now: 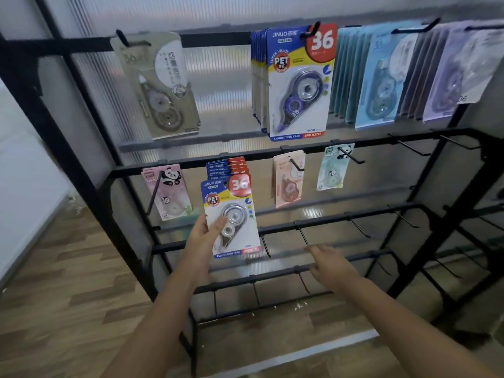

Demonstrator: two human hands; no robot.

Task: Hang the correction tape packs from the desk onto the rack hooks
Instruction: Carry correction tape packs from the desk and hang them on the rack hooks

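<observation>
My left hand (206,231) grips the lower left side of a blue, white and red correction tape pack (231,216), thumb across its clear blister. That pack is the front one of a stack (226,166) on a second-row hook of the black rack (272,155). My right hand (331,266) hovers lower right, fingers relaxed, holding nothing, in front of a lower rail. Matching blue packs (298,83) hang on the top row.
Other packs hang around: a beige one (158,88) top left, light blue (381,77) and lilac (458,69) stacks top right, a pink panda pack (167,192), a peach stack (289,181) and a pale green panda pack (331,167). Bare hooks (360,227) jut from lower rails. Wood floor (68,282) lies left.
</observation>
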